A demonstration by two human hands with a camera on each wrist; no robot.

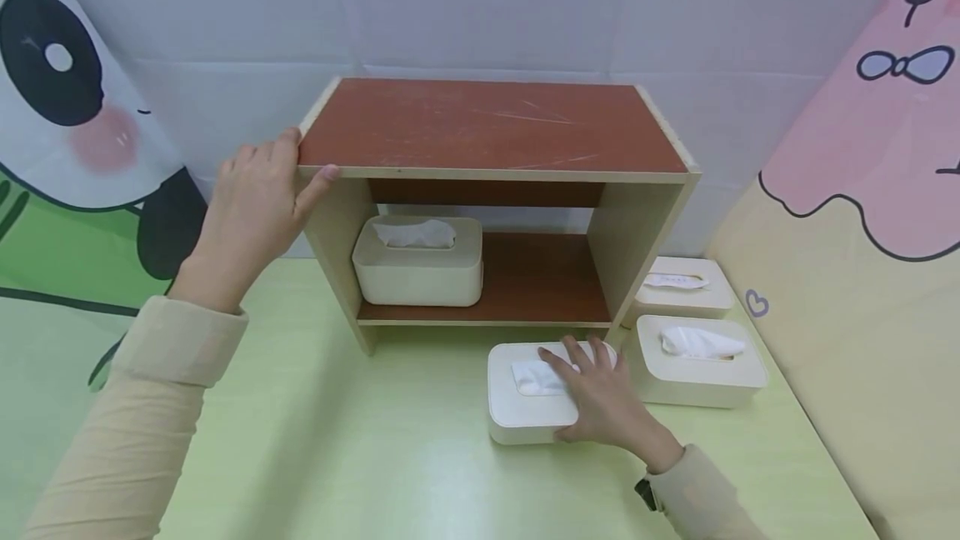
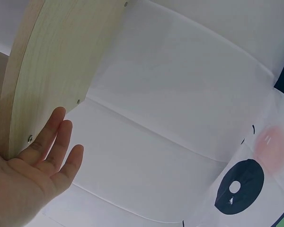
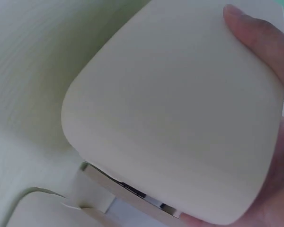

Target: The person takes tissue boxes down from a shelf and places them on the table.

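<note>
My left hand rests on the upper left front corner of a small wooden shelf with a brown top. In the left wrist view its fingers lie nearly straight beside the pale side panel, while the thumb touches the top's front edge in the head view. Below the shelf's right front, my right hand grips a white tissue box across its right end. Its thumb presses the box's side in the right wrist view. A tissue shows in the slot of the lid.
Another tissue box sits inside the shelf at the left, on the brown lower board. Two more, a near box and a far box, stand right of the shelf. Printed cloth walls surround the pale green table.
</note>
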